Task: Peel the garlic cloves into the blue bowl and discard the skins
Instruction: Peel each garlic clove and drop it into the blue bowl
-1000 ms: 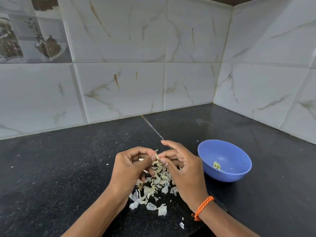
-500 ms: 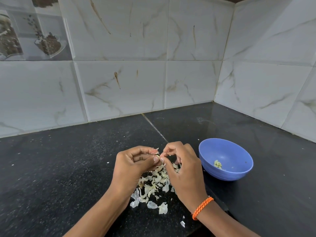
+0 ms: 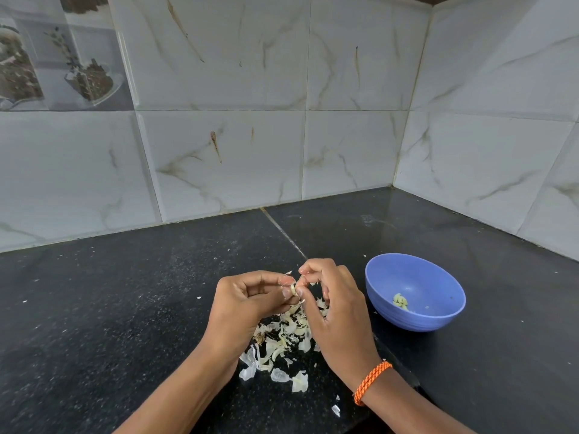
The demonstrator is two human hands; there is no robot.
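Pinching a mostly hidden garlic clove (image 3: 293, 289), both hands (image 3: 247, 303) (image 3: 336, 303).

Light: I see soft, even daylight, moderately bright.
Shadows: faint, diffuse under the hands.
Glare: pale sheen on the dark counter (image 3: 407, 220) near the corner.
Distortion: tile (image 3: 219, 73) lines bow toward the edges.
Focus: sharp throughout.

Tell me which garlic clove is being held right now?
The pale garlic clove pinched between the left hand and right hand; the other peeled cloves lie in the blue bowl.
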